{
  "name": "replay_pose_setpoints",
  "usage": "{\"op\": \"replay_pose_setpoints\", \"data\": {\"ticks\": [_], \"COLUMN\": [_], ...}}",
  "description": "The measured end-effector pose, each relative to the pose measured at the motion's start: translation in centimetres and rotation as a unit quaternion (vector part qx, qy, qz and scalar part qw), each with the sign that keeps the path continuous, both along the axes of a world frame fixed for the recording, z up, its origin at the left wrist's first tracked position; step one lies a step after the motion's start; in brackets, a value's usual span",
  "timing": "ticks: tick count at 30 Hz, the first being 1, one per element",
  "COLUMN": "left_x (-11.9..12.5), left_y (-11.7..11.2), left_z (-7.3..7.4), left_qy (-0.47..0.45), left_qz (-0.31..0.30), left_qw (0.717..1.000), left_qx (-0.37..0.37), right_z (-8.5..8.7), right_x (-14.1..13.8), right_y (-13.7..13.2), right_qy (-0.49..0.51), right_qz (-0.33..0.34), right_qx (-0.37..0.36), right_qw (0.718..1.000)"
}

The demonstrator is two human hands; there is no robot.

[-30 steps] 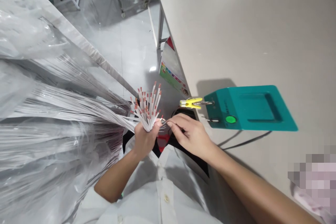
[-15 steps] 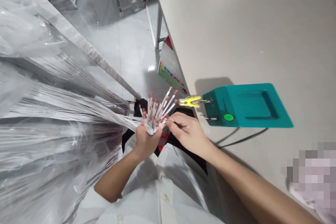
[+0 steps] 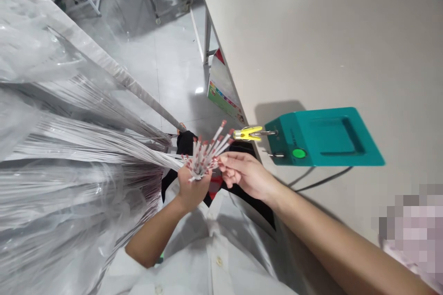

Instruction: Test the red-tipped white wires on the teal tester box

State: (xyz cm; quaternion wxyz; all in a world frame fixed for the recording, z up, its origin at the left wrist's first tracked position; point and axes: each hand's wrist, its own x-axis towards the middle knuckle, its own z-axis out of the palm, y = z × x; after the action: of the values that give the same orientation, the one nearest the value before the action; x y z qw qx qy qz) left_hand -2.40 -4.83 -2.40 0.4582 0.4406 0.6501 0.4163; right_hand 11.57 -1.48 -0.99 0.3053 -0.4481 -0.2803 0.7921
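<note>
A bundle of white wires [image 3: 202, 156] with copper-red tips is wrapped in my left hand [image 3: 193, 189], its ends fanned out above the fist. The wires' long tails run off to the left. My right hand [image 3: 244, 173] is at the right side of the fan, thumb and forefinger pinched at the wire tips; which wire they hold is too small to make out. Just beyond my right hand, a yellow clip [image 3: 248, 133] is attached to a metal post of the teal device [image 3: 332, 159], which has a green button [image 3: 299, 153].
The device stands on a beige table [image 3: 311, 32], its black cable [image 3: 325, 180] trailing beneath my forearm. Left of me, many white wires in clear plastic [image 3: 69, 179] lie along a rail [image 3: 114, 69]. A printed box [image 3: 224, 94] is under the table edge. Wheeled racks [image 3: 166, 4] stand behind.
My right hand has turned, its lower fingers now showing below the pinch, and stays by the wire tips. The wire ends in my left hand have shifted and sit slightly lower.
</note>
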Motion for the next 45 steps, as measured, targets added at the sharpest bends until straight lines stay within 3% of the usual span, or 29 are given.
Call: {"op": "replay_pose_setpoints", "data": {"ticks": [2, 3, 4, 6, 8, 11, 14, 18, 23, 26, 36, 45], "left_x": [0.4, 0.4, 0.4, 0.0, -0.7, -1.5, -1.5, -0.8, 0.3, 0.9, 2.0, 2.6], "left_y": [0.3, 0.3, 0.3, 0.4, 0.5, 1.0, 1.8, 3.3, 4.9, 5.5, 7.0, 7.6], "left_z": [-0.2, -0.2, -0.2, 0.0, 0.3, 0.9, 1.3, 1.6, 1.9, 2.3, 2.2, 1.4], "left_qy": [0.009, 0.014, 0.02, 0.036, 0.057, 0.071, 0.054, -0.03, -0.085, -0.09, -0.146, -0.071], "left_qz": [0.019, 0.023, 0.017, -0.02, -0.087, -0.166, -0.142, -0.121, -0.126, -0.125, -0.147, -0.146], "left_qw": [0.999, 0.999, 0.999, 0.999, 0.994, 0.983, 0.988, 0.992, 0.987, 0.987, 0.978, 0.985], "left_qx": [0.023, 0.033, 0.037, 0.031, 0.02, 0.008, -0.006, -0.021, -0.044, -0.046, -0.031, -0.058], "right_z": [0.2, 0.2, 0.2, 0.1, -0.1, 0.1, 1.4, 3.7, 4.9, 5.0, 5.6, 5.7], "right_x": [0.0, 0.0, 0.1, 0.4, 0.6, 0.9, 1.6, 3.5, 5.8, 6.1, 6.1, 6.5], "right_y": [-0.3, -0.4, -0.5, -0.7, -0.7, -0.6, -0.3, 0.6, 2.6, 3.5, 5.6, 5.8], "right_qy": [-0.111, -0.173, -0.234, -0.337, -0.405, -0.48, -0.567, -0.61, -0.699, -0.711, -0.682, -0.678], "right_qz": [-0.024, -0.026, -0.022, -0.005, 0.024, 0.073, 0.099, 0.07, 0.199, 0.238, 0.31, 0.333], "right_qx": [0.147, 0.244, 0.345, 0.509, 0.598, 0.634, 0.622, 0.637, 0.575, 0.559, 0.564, 0.556], "right_qw": [0.983, 0.954, 0.909, 0.792, 0.692, 0.602, 0.531, 0.466, 0.376, 0.355, 0.348, 0.348]}}
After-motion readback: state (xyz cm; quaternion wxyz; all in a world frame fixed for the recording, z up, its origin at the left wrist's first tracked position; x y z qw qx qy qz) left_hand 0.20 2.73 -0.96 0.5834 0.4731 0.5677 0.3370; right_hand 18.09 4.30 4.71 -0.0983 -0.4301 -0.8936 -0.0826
